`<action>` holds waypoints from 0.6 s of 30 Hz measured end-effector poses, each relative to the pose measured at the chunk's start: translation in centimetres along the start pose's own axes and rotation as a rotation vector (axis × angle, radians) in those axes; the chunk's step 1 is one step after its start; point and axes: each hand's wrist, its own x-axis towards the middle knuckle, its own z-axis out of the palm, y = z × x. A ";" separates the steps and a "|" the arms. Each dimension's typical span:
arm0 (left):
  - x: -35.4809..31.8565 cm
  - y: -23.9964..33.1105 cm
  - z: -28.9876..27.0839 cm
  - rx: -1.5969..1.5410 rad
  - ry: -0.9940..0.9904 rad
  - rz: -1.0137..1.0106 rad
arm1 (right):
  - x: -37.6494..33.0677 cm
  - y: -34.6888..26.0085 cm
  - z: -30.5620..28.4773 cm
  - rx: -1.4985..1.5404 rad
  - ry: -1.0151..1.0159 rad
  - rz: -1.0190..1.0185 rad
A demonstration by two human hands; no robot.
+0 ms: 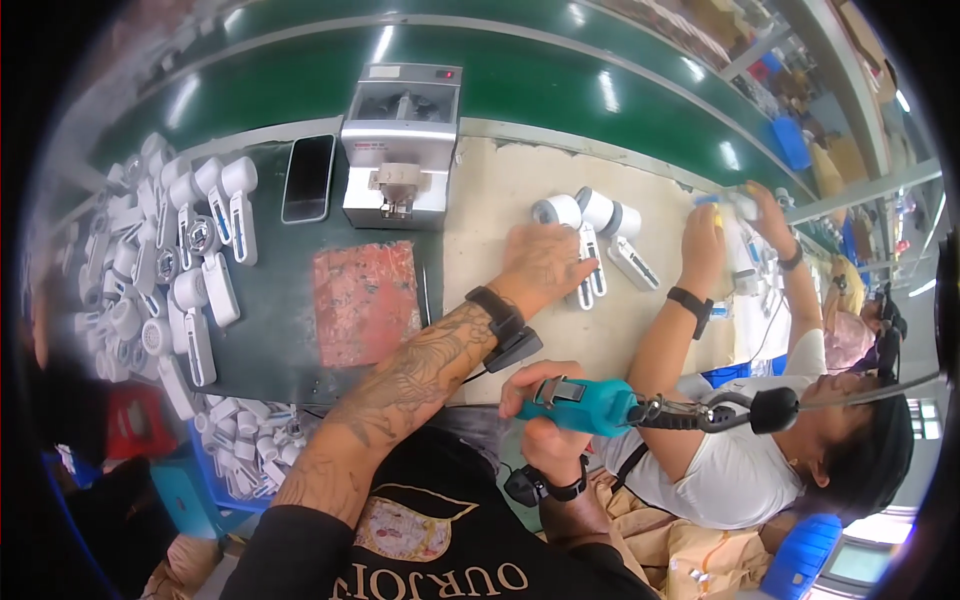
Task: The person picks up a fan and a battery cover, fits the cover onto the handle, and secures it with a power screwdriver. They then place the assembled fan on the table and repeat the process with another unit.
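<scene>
The left hand (540,265) lies flat, fingers spread, on white plastic parts (588,268) at frame centre on the worktop (500,200). The right hand (545,420) grips a teal electric screwdriver (585,403), lower centre.

glossy teal plastic screwdriver (580,403), white plastic housings (590,215)

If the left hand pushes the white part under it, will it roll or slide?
The white plastic part under the left hand probably slides; its flat handle lies on the table. Its round head may make it pivot. It looks stiff and light.
</scene>
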 end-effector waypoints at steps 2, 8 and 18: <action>0.5 -0.3 -2.6 -0.044 -0.187 -0.097 | 0.0 -0.1 -0.2 0.005 0.054 0.020; -1.6 -4.1 -5.8 -0.066 -0.300 -0.174 | 1.2 0.2 -0.4 -0.056 0.099 -0.042; -9.4 -5.1 -14.1 -0.198 0.043 0.035 | 3.8 2.0 0.5 -0.257 0.144 -0.106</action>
